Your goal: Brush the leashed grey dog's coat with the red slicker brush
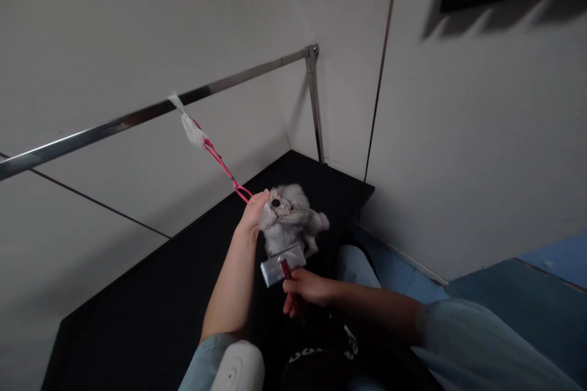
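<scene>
A small fluffy grey dog (287,229) is on the black grooming table (192,281), its dark nose toward me. My left hand (255,212) grips the fur at the side of its head, the fingers partly hidden behind it. In my right hand (306,287) is a slicker brush (274,267) with a dark red handle and a pale, wide head. The brush head lies against or just in front of the dog's lower chest; exact contact cannot be made out. A pink cord (221,162) runs from near my left hand up to the metal bar.
The metal bar (137,117) crosses above the table on an upright post (313,104) at the far corner. White cloth or plastic (191,128) ties the cord to it. Walls stand close behind and to the right. A white device (239,368) sits near my left sleeve.
</scene>
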Demonstrator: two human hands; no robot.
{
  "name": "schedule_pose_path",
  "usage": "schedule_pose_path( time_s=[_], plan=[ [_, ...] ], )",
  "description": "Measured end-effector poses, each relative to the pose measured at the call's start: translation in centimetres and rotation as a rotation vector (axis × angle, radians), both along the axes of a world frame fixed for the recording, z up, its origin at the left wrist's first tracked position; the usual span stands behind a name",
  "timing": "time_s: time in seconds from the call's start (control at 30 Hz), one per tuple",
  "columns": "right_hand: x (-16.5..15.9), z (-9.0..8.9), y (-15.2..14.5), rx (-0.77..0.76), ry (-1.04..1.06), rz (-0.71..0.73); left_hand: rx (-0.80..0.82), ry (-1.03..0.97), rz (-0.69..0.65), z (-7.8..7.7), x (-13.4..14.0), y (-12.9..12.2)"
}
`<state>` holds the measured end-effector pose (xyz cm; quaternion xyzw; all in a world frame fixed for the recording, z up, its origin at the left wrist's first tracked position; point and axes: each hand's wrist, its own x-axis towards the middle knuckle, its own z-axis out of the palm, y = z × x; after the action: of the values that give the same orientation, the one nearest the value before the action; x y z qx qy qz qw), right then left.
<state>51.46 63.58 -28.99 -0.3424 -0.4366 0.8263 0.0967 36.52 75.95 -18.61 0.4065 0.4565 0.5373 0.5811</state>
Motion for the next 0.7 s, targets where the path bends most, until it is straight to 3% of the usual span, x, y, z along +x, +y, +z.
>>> schedule_pose_path(
  time_s=[0.07, 0.2, 0.27, 0.33, 0.4, 0.47, 0.57, 0.6, 0.7],
  plan=[
    [-0.1, 0.2, 0.0, 0.016, 0.024, 0.023, 0.014, -0.017, 0.005, 0.0, -0.2, 0.1],
    [-0.2, 0.6, 1.3, 0.255, -0.011, -0.250, 0.032, -0.056, 0.010, -0.3, -0.6, 0.1],
    [-0.1, 0.2, 1.1, 0.256, -0.085, -0.149, 0.031, -0.064, 0.023, -0.4, -0.9, 0.1],
    [0.0, -0.4, 0.4, 0.180, -0.100, 0.053, 0.026, -0.057, 0.043, -0.4, -1.1, 0.1],
    [0.0, -0.4, 0.0, 0.142, -0.025, 0.112, 0.016, -0.048, 0.057, -0.3, -1.1, 0.2],
    [-0.1, 0.2, 0.5, 0.195, 0.047, -0.038, 0.004, -0.048, 0.055, -0.3, -1.1, 0.1],
    [-0.4, 0.8, 1.4, 0.311, -0.016, -0.267, -0.002, -0.059, 0.050, -0.3, -1.1, 0.0],
    [-0.5, 0.7, 1.3, 0.311, -0.053, -0.257, 0.002, -0.061, 0.055, -0.3, -1.1, -0.1],
    [-0.4, 0.0, 0.2, 0.204, -0.031, -0.028, 0.009, -0.055, 0.074, -0.3, -1.3, -0.2]
  ],
)
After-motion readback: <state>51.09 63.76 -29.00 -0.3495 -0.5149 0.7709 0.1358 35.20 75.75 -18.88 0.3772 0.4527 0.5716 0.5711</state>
